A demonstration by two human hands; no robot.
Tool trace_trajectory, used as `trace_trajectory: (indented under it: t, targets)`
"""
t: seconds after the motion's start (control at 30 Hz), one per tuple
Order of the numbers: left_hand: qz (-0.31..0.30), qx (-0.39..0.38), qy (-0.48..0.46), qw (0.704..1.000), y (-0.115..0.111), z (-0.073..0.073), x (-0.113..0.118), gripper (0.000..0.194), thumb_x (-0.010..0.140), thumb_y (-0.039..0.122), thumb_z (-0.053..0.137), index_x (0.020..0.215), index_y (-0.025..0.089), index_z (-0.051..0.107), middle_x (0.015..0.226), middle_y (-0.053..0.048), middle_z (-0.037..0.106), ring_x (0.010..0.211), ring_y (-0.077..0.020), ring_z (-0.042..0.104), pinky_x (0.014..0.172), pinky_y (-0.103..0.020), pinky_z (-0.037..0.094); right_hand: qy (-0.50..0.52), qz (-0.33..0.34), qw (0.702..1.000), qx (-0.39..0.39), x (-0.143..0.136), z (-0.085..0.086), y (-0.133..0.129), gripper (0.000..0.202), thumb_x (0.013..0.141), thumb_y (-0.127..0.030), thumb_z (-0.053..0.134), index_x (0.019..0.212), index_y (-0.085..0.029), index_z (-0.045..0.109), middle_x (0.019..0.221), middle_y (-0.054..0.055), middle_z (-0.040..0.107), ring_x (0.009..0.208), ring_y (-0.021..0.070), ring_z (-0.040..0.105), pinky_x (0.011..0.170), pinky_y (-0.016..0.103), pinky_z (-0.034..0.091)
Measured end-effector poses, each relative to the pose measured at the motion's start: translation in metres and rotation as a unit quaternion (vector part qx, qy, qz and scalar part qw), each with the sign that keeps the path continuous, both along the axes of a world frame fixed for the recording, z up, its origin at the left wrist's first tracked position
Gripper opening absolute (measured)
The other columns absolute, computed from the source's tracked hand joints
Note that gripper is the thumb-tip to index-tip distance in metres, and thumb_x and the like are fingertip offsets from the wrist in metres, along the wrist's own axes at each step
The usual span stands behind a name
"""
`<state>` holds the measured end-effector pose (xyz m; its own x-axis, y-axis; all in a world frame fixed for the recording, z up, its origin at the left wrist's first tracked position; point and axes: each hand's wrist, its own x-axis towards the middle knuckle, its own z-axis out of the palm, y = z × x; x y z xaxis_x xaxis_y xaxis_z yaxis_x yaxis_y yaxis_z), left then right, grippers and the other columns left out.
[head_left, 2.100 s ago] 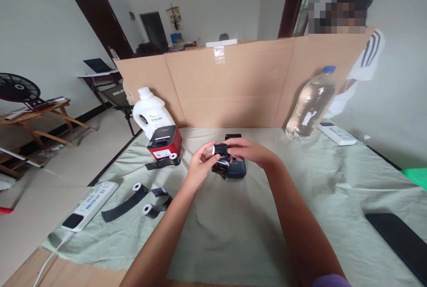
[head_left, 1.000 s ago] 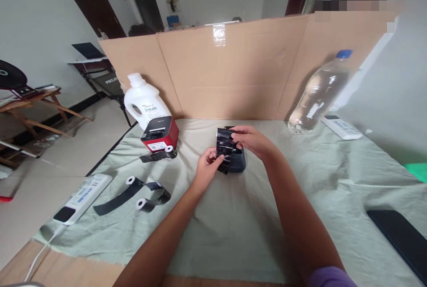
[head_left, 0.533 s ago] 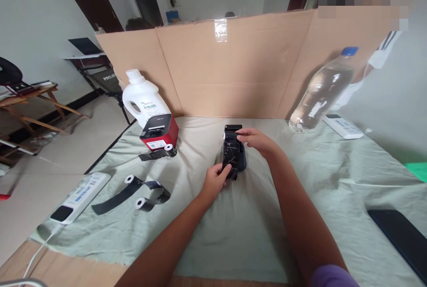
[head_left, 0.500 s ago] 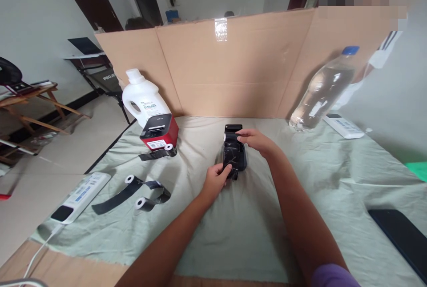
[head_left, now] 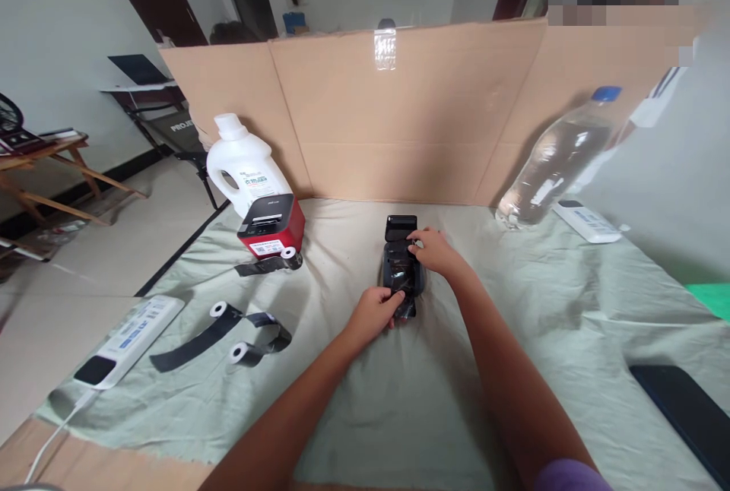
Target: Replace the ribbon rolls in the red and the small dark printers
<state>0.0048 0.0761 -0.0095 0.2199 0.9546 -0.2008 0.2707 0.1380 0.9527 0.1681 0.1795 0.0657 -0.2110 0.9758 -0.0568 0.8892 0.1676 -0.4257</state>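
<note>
In the middle of the cloth lies a small black printer [head_left: 388,278], its lid [head_left: 401,226] raised at the far end. A strip of glossy black paper [head_left: 404,278] runs over it toward me. My left hand [head_left: 373,312] pinches the near end of this strip, thumb on top. My right hand [head_left: 434,251] reaches in from the right, thumb and fingers closed at the far end of the strip, just below the lid. A bit of white shows by those fingertips; the paper roll itself is mostly hidden there.
Left of my hands lie black paper rolls [head_left: 239,353] with loose tails. Behind them stand a red-and-black printer [head_left: 274,225] and a white jug [head_left: 245,164]. White power strips [head_left: 131,339], a water bottle [head_left: 553,164] and a dark phone [head_left: 684,415] flank the cloth. Cardboard [head_left: 399,118] walls the back.
The paper roll has gone down toward the printer, and more of the raised lid shows. Both hands have shifted slightly toward me, the left one also to the right.
</note>
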Motion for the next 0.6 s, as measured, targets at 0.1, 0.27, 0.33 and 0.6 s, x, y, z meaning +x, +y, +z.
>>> trace_trajectory:
  t: [0.1,0.27,0.33,0.6]
  targets:
    - [-0.006,0.003,0.004,1.0,0.0,0.0,0.0,0.049,0.088,0.055,0.05,0.062,0.015,0.061,0.059,-0.004,0.066,0.043,-0.0112,0.05,0.048,-0.024,0.038,0.007,0.006,1.0,0.0,0.001,-0.002,0.003,0.032,0.092,-0.02,0.055,0.12,-0.016,0.07,0.118,0.015,0.066,0.113,0.0264,0.057,0.104,0.038,0.036]
    - [-0.006,0.003,0.005,1.0,-0.002,-0.001,0.001,0.049,0.089,0.056,0.049,0.063,0.015,0.06,0.06,-0.005,0.067,0.042,-0.0108,0.048,0.045,-0.024,0.035,0.109,0.017,0.992,-0.053,0.007,-0.007,0.009,0.033,0.091,-0.014,0.052,0.119,-0.014,0.069,0.116,0.011,0.071,0.102,0.0215,0.063,0.09,0.029,0.046]
    - [-0.005,0.003,0.005,1.0,-0.002,-0.001,0.002,0.05,0.089,0.057,0.049,0.064,0.015,0.06,0.06,-0.005,0.067,0.042,-0.0108,0.048,0.045,-0.024,0.035,0.113,0.011,0.992,-0.055,0.008,-0.012,0.012,0.033,0.09,-0.014,0.053,0.119,-0.013,0.069,0.112,0.011,0.072,0.099,0.0211,0.064,0.088,0.029,0.046]
    - [-0.003,0.002,0.002,1.0,-0.001,-0.004,0.001,0.049,0.089,0.056,0.05,0.064,0.016,0.061,0.06,-0.004,0.066,0.043,-0.0102,0.048,0.047,-0.023,0.036,0.059,-0.076,0.994,0.06,0.0,-0.043,0.015,0.025,0.08,-0.022,0.064,0.104,-0.014,0.069,0.099,0.012,0.067,0.098,0.0255,0.06,0.089,0.035,0.045]
